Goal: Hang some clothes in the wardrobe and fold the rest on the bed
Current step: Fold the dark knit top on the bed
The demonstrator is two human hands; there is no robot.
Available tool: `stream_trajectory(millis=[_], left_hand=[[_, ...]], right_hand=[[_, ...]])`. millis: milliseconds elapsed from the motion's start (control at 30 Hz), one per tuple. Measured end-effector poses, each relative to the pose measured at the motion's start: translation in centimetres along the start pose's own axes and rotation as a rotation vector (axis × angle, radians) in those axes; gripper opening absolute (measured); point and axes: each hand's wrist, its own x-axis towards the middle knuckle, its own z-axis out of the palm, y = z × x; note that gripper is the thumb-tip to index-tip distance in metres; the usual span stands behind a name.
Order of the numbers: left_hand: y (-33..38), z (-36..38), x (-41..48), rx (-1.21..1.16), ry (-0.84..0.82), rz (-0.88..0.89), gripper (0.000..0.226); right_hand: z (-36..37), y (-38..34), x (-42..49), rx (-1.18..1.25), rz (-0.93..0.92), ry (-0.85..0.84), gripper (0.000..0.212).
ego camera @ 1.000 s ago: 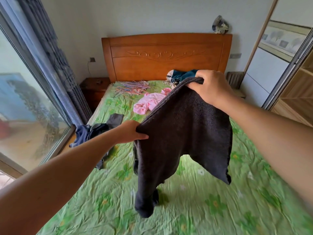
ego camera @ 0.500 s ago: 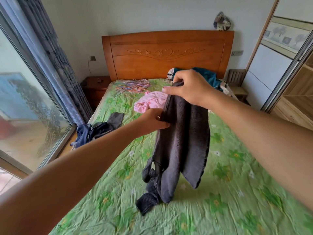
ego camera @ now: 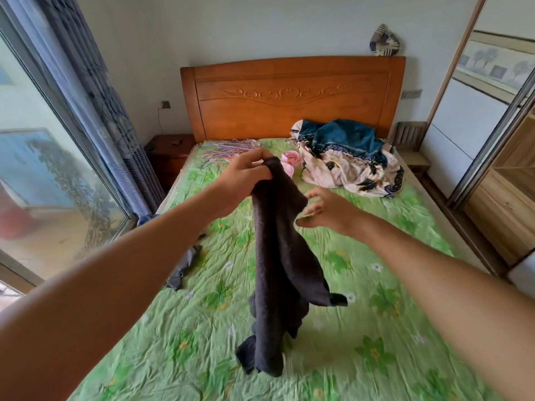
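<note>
Bed (ego camera: 376,299) fills most of the view, with a wrinkled green flowered sheet and a wooden headboard (ego camera: 289,111) at the far end. Wardrobe (ego camera: 509,198) stands along the right side, wood shelves showing beside its sliding door. Dark knitted garment (ego camera: 280,256): I hold it up over the middle of the bed, where it hangs long and bunched. Its lower end is down near the sheet; I cannot tell whether it touches. Heap of clothes (ego camera: 347,157), teal and pale patterned, lies at the far right of the bed, close to the headboard. Grey-blue garment (ego camera: 188,261) lies at the left edge of the bed, partly behind my left forearm. Bundle of thin coloured hangers (ego camera: 228,149) lies at the far left, near the headboard. Pink garment (ego camera: 289,162), small, sits between hangers and heap, partly hidden behind the top of the dark garment. Left hand (ego camera: 243,180): fingers and thumb curled round the top edge of the dark garment. Right hand (ego camera: 327,211): fingers spread and loose, gripping nothing, just beside the garment's right edge; it is blurred, so contact is not readable.
</note>
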Motion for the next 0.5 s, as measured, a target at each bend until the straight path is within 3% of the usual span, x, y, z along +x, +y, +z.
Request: stream_trajectory(millis=[100,200,300,400,500], left_hand=[[1.0,-1.8,-0.4,-0.028,-0.028,0.006,0.022],[1.5,-3.6,-1.5,-0.034,-0.087,-0.030,0.027],[1.9,-5.3,-2.9,-0.006,-0.033,-0.122,0.023],[1.8,-8.2,-4.3,0.297,0.004,-0.259,0.036],[1.2,-10.7,-5.7,0.584,-0.178,-0.434,0.070]], right_hand=[[3.7,0.5,0.6,0.050,0.000,-0.027,0.018],[6.9,-1.1,1.5,0.243,-0.009,-0.077,0.039],[9.4,-2.0,2.4,0.267,-0.013,-0.107,0.027],[10.7,-3.2,2.6,0.370,-0.003,-0.026,0.015],[10.5,-5.5,3.2,0.282,-0.161,0.017,0.015]])
